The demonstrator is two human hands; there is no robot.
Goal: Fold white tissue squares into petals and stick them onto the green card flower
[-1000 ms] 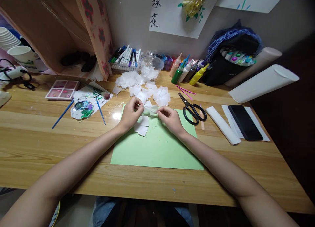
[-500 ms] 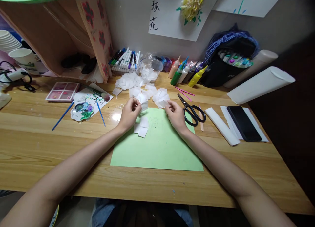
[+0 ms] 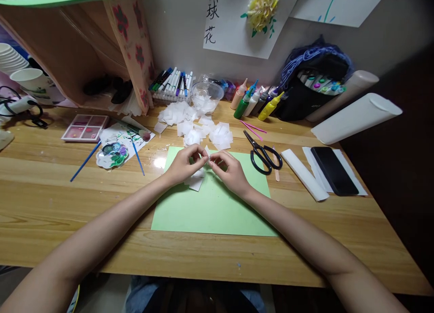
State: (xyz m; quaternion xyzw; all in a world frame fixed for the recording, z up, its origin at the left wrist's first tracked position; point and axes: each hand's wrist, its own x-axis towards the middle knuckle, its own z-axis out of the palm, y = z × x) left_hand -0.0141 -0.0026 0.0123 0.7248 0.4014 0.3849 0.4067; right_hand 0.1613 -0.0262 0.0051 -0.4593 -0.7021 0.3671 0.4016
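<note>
My left hand [image 3: 185, 163] and my right hand [image 3: 228, 169] meet above the far edge of a light green paper sheet [image 3: 217, 204]. Both hands pinch the same small white tissue piece [image 3: 205, 153] between fingertips. Under my left hand lie a few loose white tissue squares [image 3: 195, 182] on the green sheet. A heap of white tissue squares [image 3: 196, 123] lies just beyond the sheet, in front of a clear plastic bowl [image 3: 206, 95] that holds more of them.
Black scissors [image 3: 262, 154] and a wooden stick lie right of the sheet, then white strips and a black phone [image 3: 333, 170]. Paint bottles [image 3: 252, 101], markers [image 3: 172, 82] and a bag stand at the wall. A palette [image 3: 113, 152], brushes and paint tray [image 3: 85, 127] lie left.
My right hand came back from the tissue heap toward my left hand. Both hands now pinch one tissue piece together, lower over the green sheet.
</note>
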